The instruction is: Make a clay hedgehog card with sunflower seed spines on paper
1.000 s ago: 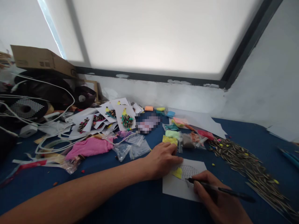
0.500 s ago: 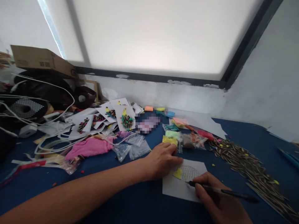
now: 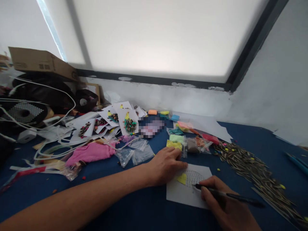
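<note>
A small sheet of white paper (image 3: 179, 194) lies on the blue table. On it is a drawn rounded shape (image 3: 195, 176) filled with rows of scale-like marks, with a yellow patch (image 3: 182, 178) at its left. My right hand (image 3: 223, 200) grips a black pen (image 3: 231, 195), whose tip meets the lower edge of the drawing. Resting on the paper's upper left corner is my left hand (image 3: 166, 165), thumb stretched along the top edge and fingers lying forward, by a yellow clay packet (image 3: 174, 145).
Striped sunflower seeds (image 3: 252, 170) spread across the right side. Clay packets, including a red one (image 3: 210, 138), lie beyond the paper. Cards with seed-decorated figures (image 3: 130, 123), a pink cloth-like piece (image 3: 92, 153), white cables (image 3: 48, 130) and a cardboard box (image 3: 31, 61) crowd the left.
The pen tip has shifted very slightly along the drawing's lower edge, where small marks now show. My left hand stays on the paper. The whole view has drifted a little.
</note>
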A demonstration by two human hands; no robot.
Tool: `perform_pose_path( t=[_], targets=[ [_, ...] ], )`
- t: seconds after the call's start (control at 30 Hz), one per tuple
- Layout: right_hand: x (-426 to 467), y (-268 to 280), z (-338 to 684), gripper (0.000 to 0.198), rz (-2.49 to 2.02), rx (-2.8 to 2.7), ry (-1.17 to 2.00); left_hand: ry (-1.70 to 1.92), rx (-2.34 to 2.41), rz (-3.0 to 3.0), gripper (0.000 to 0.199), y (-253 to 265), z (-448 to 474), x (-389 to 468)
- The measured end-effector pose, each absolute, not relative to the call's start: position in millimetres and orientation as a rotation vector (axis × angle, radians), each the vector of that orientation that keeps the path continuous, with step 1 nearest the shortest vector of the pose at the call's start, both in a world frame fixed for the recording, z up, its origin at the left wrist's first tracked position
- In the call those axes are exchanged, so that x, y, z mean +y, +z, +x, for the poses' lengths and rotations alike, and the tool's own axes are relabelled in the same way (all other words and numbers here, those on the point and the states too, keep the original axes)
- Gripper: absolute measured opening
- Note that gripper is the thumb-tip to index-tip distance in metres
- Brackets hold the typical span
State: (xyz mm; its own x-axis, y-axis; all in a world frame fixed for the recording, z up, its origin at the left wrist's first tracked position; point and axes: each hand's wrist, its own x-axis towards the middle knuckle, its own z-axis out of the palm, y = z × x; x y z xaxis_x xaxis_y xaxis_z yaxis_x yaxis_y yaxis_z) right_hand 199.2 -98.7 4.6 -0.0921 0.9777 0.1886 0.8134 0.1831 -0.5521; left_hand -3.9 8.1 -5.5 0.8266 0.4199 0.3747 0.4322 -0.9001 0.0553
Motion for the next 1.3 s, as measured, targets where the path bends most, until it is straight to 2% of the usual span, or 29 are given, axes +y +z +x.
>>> perform_pose_path(
  t=[0.17,0.57,0.9,1.17,1.3],
  targets=[
    [-100,7,194,0.021,-1.692,-1.918,0.345,-0.625,-0.677,-2.974,0.024,-8,-4,10],
    [-101,4,204,0.019,-1.698,-1.901,0.445,-0.604,-0.676,-2.977,0.024,-5,-4,8],
    [-104,8,186,0.020,-1.680,-1.736,0.319,-0.614,-0.685,-2.981,0.023,-5,-4,9],
    [-102,7,194,0.018,-1.689,-1.835,0.305,-0.598,-0.686,-2.975,0.023,-6,-4,9],
    [-102,7,197,0.017,-1.672,-1.897,0.410,-0.567,-0.699,-2.984,0.024,-5,-4,8]
  ],
)
